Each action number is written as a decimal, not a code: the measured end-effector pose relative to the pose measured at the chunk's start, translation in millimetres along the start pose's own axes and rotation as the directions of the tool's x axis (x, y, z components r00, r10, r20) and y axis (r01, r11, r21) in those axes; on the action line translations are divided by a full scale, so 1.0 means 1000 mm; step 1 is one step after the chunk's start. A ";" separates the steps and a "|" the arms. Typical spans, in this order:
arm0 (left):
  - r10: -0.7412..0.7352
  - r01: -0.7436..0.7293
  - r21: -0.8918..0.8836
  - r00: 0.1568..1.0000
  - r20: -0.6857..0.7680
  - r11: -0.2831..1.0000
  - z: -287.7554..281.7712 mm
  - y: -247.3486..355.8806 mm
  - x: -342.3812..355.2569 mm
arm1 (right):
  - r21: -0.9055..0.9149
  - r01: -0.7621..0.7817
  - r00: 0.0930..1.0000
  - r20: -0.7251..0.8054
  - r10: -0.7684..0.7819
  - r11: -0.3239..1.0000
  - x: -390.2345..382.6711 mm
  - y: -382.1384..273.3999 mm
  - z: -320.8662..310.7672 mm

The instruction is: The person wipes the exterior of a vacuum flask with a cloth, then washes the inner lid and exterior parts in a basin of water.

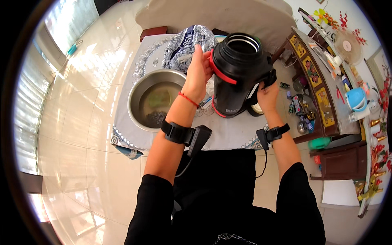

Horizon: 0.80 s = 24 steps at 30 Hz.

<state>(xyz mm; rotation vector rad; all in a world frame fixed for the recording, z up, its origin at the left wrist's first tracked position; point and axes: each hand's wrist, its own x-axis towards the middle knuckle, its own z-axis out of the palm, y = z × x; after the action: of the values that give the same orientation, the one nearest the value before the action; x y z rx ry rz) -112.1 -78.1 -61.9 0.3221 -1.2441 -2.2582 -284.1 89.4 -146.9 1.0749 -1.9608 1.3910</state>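
I hold a large black flask (228,94) with red bands upright at the table's right half, its mouth uncapped. My left hand (198,73) presses against its upper left side, fingers curled behind it. My right hand (267,94) grips the handle on the right. A cream-and-black round item (256,108), partly hidden, sits beside the flask's base. To the left stands a steel basin (136,107) holding murky liquid with something greenish and a dark clump in it. Behind the basin lies a patterned bundle of cloth or a bag (176,55), partly covered by my left hand.
The table (188,141) has a pale patterned cloth. A beige padded backrest (183,12) stands beyond it. At the right, a dark wooden cabinet (330,114) carries assorted items, with more objects and a green container (319,143) low beside it. Curtains (30,122) hang at the left.
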 end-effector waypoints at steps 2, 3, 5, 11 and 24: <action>-0.020 0.020 -0.013 1.000 0.021 1.000 0.002 -0.001 0.001 | 0.018 -0.019 1.000 -0.013 0.019 1.000 -0.002 0.007 -0.001; -0.016 0.017 -0.013 0.999 0.049 1.000 0.003 -0.003 0.002 | 0.035 -0.034 0.999 -0.017 0.035 0.999 -0.004 0.011 -0.002; -0.008 0.011 -0.029 0.993 0.116 1.000 0.003 -0.005 0.005 | 0.049 -0.054 0.998 -0.019 0.055 0.997 -0.008 0.018 -0.003; 0.062 -0.039 0.310 0.996 -0.063 0.950 -0.043 -0.038 -0.008 | 0.017 -0.119 0.986 -0.112 0.120 0.993 -0.014 0.036 -0.003; 0.214 0.026 0.947 0.976 0.045 -0.321 -0.188 -0.093 -0.127 | -0.066 -0.246 0.955 -0.186 0.231 0.967 -0.074 -0.015 -0.030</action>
<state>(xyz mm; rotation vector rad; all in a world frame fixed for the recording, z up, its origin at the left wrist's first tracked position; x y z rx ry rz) 45.9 -100.1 -247.9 0.8877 -2.6655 -0.2287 -231.9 137.9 -185.3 0.6654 -2.0502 1.4523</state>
